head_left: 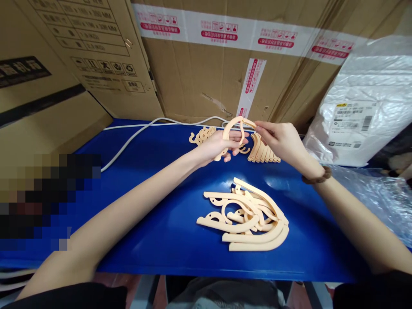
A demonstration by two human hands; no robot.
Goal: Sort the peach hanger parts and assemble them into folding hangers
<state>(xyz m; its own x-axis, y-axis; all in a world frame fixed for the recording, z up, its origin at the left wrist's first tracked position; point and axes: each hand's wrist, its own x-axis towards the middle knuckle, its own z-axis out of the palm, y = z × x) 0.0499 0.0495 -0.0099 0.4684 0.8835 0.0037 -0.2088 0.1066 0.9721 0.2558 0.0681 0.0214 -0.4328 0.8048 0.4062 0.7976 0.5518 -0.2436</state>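
Note:
Both hands hold one cream plastic piece (232,124), curved like a folded hanger, above the back of the blue table. My left hand (222,145) has its palm up, with the piece's curved arm lying across it and the thumb against it. My right hand (278,139) pinches the thin right end of the piece between thumb and fingers. Nearer the front lies a loose pile of folded cream hangers (257,236). Behind my left hand are small cream hook parts (202,135). Below my right hand, a row of curved cream arms (264,152) lies side by side.
Cardboard boxes (199,77) stand along the back and left of the blue table (144,240). A white cable (128,143) runs along the back left. On the right are a white plastic package (350,103) and clear plastic wrap (380,197). A blurred patch covers the left edge.

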